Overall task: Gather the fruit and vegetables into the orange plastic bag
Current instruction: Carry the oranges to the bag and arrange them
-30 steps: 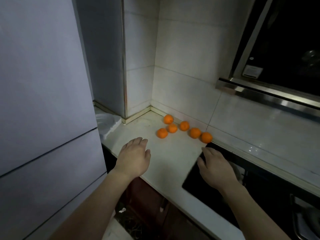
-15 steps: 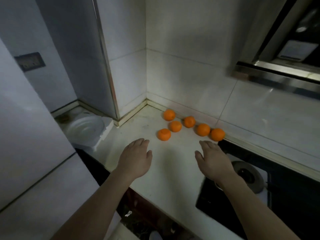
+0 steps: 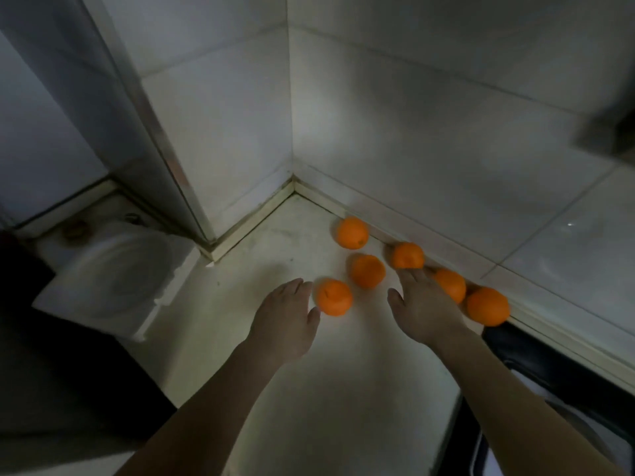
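Several oranges lie on the white counter near the tiled corner. The nearest orange sits just right of my left hand, which hovers flat with straight fingers and holds nothing. My right hand reaches forward, fingers extended, and partly covers an orange by the wall. Other oranges sit at the middle, at the back, against the wall and at the far right. No orange plastic bag is in view.
Tiled walls close the corner behind the oranges. A white lidded container sits on a lower ledge at the left. A black stove top borders the counter at the right. The counter's front edge drops off at the lower left.
The view has moved closer and lower over the counter. Both hands have advanced toward the oranges; the right hand now overlaps one by the wall.
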A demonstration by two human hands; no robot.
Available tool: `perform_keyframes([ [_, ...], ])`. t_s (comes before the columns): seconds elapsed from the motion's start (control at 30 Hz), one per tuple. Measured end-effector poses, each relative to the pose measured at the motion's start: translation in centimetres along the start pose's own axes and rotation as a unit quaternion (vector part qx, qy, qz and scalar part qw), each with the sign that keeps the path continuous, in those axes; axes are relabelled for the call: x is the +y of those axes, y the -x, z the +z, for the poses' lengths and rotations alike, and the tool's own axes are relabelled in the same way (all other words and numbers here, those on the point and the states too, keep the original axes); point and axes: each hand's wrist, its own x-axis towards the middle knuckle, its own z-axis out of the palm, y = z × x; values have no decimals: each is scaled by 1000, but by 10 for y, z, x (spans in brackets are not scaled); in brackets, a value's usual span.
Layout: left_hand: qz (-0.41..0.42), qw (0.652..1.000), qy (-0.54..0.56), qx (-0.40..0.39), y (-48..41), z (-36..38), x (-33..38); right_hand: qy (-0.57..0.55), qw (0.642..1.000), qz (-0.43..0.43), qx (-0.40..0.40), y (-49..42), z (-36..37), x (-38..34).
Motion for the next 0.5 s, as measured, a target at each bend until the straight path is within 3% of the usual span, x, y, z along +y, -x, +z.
perform_keyframes([
  [0.5,13,987,126,-97,-76,78,-16,-18,999,-16,-37,-99,74,25],
])
